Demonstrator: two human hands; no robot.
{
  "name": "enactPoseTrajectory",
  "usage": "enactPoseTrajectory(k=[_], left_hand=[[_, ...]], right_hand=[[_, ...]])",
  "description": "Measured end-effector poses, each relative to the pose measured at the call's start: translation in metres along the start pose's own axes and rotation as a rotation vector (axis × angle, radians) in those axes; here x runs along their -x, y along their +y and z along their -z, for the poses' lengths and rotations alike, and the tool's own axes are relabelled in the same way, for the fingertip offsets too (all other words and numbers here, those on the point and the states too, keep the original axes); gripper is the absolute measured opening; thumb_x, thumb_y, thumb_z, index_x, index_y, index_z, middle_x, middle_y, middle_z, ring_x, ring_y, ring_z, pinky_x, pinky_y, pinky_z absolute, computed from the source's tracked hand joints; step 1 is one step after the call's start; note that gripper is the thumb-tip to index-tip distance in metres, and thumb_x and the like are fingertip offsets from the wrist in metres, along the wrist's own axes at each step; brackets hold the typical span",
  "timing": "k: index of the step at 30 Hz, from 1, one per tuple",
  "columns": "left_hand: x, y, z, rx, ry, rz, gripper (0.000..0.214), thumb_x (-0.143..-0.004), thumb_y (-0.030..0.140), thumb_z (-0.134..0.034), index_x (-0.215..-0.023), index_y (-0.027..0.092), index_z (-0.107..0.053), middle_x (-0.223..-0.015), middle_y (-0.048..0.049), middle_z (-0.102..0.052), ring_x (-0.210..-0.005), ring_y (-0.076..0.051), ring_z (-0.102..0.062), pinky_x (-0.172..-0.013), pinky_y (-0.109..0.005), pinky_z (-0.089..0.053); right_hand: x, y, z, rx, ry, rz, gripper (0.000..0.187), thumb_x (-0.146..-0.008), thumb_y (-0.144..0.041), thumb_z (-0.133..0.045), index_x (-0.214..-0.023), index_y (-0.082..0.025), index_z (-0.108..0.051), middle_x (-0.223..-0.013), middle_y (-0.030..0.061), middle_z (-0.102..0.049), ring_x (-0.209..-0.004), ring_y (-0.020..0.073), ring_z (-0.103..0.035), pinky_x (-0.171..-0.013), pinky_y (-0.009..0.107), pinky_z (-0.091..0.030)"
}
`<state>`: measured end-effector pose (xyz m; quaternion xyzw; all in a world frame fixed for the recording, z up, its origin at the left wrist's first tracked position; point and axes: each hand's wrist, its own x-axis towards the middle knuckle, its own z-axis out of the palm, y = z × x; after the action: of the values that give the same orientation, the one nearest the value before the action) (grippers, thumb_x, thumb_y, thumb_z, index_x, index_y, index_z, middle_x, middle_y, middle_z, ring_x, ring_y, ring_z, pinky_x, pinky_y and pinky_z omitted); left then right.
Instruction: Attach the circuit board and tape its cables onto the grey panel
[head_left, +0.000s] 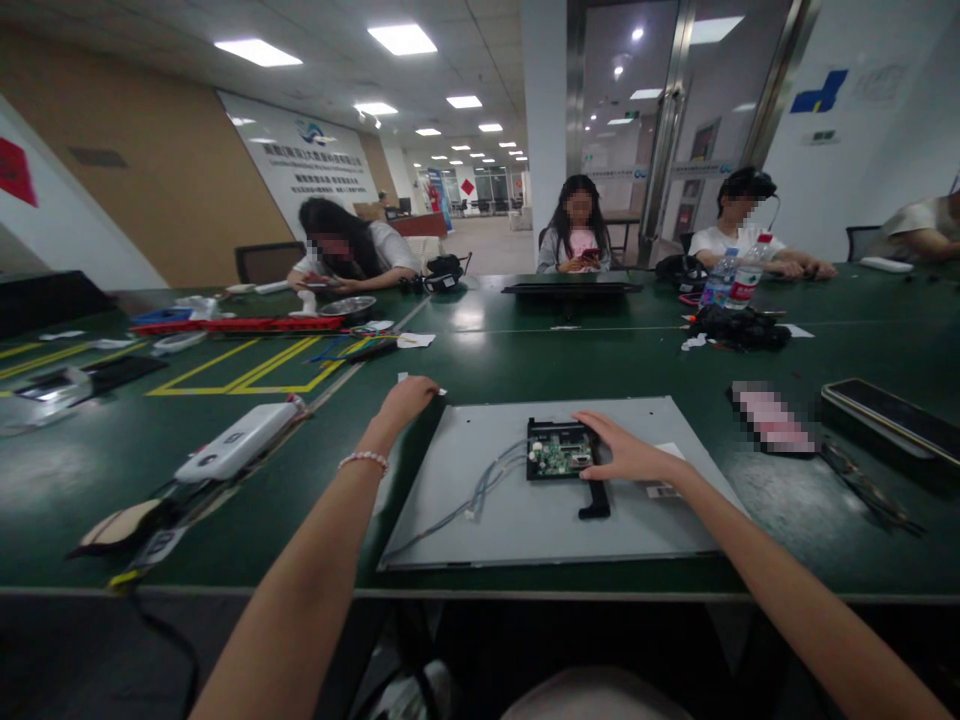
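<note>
A grey metal panel [540, 520] lies flat on the dark green table [525, 350] in front of me. Near its middle sits a green circuit board [556, 455] in a black frame, with thin grey wires [487, 485] running off to the left. My right hand [626, 452] rests flat on the board's right side, fingers stretched out. My left hand [409, 397] reaches past the panel's far left corner, fingers curled down onto a small white scrap; whether it grips the scrap is hidden. A bead bracelet circles that wrist.
A white device [240, 442] and cables lie at left, beside yellow floor-style markings. A dark tablet [889, 410] and tools lie at right. Bottles [739, 275] and a black bundle [739, 328] stand farther back. Several people sit along the table's far side.
</note>
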<state>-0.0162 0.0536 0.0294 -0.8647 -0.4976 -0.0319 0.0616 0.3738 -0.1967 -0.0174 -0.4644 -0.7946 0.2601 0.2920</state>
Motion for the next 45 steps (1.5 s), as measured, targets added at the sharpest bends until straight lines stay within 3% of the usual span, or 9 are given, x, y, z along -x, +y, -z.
enactPoseTrajectory(k=[5,10,14,17,20,24,29,36,45], left_hand=[[-0.003,0.039,0.017,-0.028,0.101,-0.004,0.036,-0.083,0.016,-0.041,-0.101,0.017,-0.072,-0.108,-0.0088,-0.069,-0.103,-0.022,-0.061,-0.093,-0.030,-0.043],[0.000,0.134,0.042,-0.052,0.224,-0.109,0.034,-0.087,0.016,-0.042,-0.113,0.017,-0.065,-0.102,-0.0100,-0.068,-0.099,-0.021,-0.060,-0.088,-0.030,-0.045],[0.011,0.212,0.046,-0.089,0.181,-0.291,0.025,-0.086,0.012,-0.046,-0.094,0.015,-0.070,-0.088,-0.0110,-0.068,-0.090,-0.021,-0.061,-0.080,-0.031,-0.044],[0.020,0.246,0.039,-0.088,0.150,-0.370,0.022,-0.083,0.009,-0.050,-0.087,0.014,-0.071,-0.086,-0.0110,-0.068,-0.091,-0.021,-0.061,-0.080,-0.030,-0.043],[0.025,0.256,0.029,-0.056,0.138,-0.360,0.022,-0.085,0.013,-0.050,-0.087,0.015,-0.071,-0.087,-0.0103,-0.068,-0.091,-0.021,-0.060,-0.079,-0.030,-0.043],[0.027,0.255,0.020,-0.017,0.132,-0.352,0.024,-0.086,0.015,-0.048,-0.084,0.016,-0.072,-0.086,-0.0093,-0.068,-0.090,-0.020,-0.060,-0.079,-0.030,-0.044],[0.027,0.257,0.013,0.074,0.101,-0.365,0.026,-0.086,0.016,-0.048,-0.094,0.019,-0.073,-0.091,-0.0082,-0.069,-0.092,-0.019,-0.060,-0.082,-0.028,-0.045],[0.028,0.262,0.010,0.097,0.132,-0.364,0.025,-0.086,0.014,-0.047,-0.095,0.016,-0.071,-0.088,-0.0101,-0.070,-0.088,-0.020,-0.063,-0.080,-0.029,-0.047],[0.025,0.259,0.003,0.164,0.107,-0.343,0.024,-0.087,0.019,-0.049,-0.092,0.021,-0.072,-0.089,-0.0072,-0.072,-0.085,-0.019,-0.065,-0.078,-0.028,-0.047]], right_hand=[[0.000,-0.002,0.001,0.001,0.014,0.005,0.095,-0.073,-0.052,-0.070,-0.149,-0.026,-0.019,-0.152,0.0122,-0.023,-0.139,0.0297,-0.025,-0.114,0.049,-0.022],[0.001,-0.004,0.001,-0.016,0.033,0.017,0.099,-0.073,-0.052,-0.071,-0.150,-0.024,-0.015,-0.152,0.0131,-0.025,-0.138,0.0296,-0.028,-0.113,0.049,-0.023],[0.000,-0.004,0.000,-0.023,0.055,0.013,0.101,-0.072,-0.050,-0.072,-0.150,-0.021,-0.015,-0.151,0.0154,-0.027,-0.137,0.0302,-0.029,-0.113,0.049,-0.023],[-0.001,-0.004,0.000,-0.033,0.083,0.028,0.103,-0.070,-0.048,-0.074,-0.150,-0.020,-0.016,-0.151,0.0158,-0.027,-0.137,0.0298,-0.029,-0.114,0.048,-0.023],[-0.002,-0.006,-0.001,-0.036,0.105,0.048,0.102,-0.070,-0.046,-0.075,-0.149,-0.019,-0.017,-0.150,0.0160,-0.029,-0.137,0.0297,-0.030,-0.113,0.048,-0.023],[-0.003,-0.006,-0.001,-0.042,0.095,0.034,0.103,-0.069,-0.046,-0.075,-0.149,-0.020,-0.017,-0.150,0.0161,-0.029,-0.137,0.0308,-0.030,-0.113,0.050,-0.024],[-0.002,-0.004,-0.001,-0.033,0.077,0.030,0.102,-0.071,-0.045,-0.074,-0.150,-0.022,-0.013,-0.151,0.0152,-0.027,-0.138,0.0304,-0.028,-0.113,0.050,-0.022],[-0.003,-0.009,-0.001,-0.020,0.083,0.049,0.100,-0.071,-0.041,-0.074,-0.149,-0.020,-0.015,-0.149,0.0165,-0.029,-0.136,0.0299,-0.030,-0.113,0.050,-0.023],[-0.003,-0.003,-0.002,-0.031,0.071,0.047,0.101,-0.071,-0.044,-0.073,-0.150,-0.024,-0.013,-0.150,0.0146,-0.027,-0.137,0.0308,-0.029,-0.113,0.051,-0.023]])
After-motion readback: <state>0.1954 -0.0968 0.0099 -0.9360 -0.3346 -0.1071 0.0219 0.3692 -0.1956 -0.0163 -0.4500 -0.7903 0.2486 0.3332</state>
